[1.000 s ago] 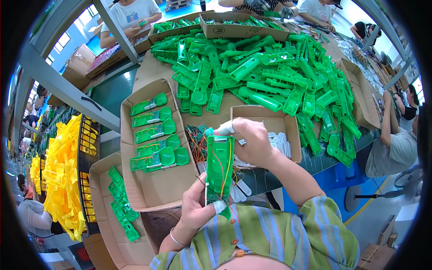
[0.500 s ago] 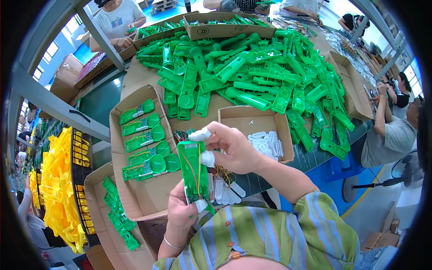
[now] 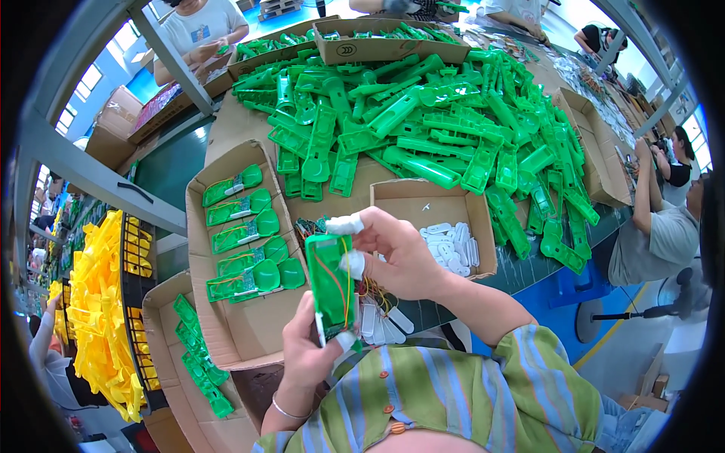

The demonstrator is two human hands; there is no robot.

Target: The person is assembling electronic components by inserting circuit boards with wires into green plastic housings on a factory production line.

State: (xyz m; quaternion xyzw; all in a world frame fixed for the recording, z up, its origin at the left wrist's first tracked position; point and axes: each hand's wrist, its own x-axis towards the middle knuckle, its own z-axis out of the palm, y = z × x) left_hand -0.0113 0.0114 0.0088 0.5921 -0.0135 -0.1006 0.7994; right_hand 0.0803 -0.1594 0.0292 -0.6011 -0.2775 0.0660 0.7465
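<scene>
A long green plastic housing is held up before my chest, hollow side showing, with a red and a yellow wire running along it. My left hand grips its lower end, the thumb in a white finger cover across the edge. At the upper end, my right hand has its thumb and forefinger, both in white covers, closed on the rim by the yellow wire. Just behind the housing lie thin coloured wires and white flat strips, partly hidden by my hands.
A large heap of green housings covers the table's far side. To the left, a cardboard tray holds wired housings, and another tray holds green parts. White pieces lie in a box beyond my right hand. Yellow parts fill a black rack.
The housing has tilted and shifted slightly right in my hands. My left thumb has moved a little along its lower end, and the yellow wire now lies differently.
</scene>
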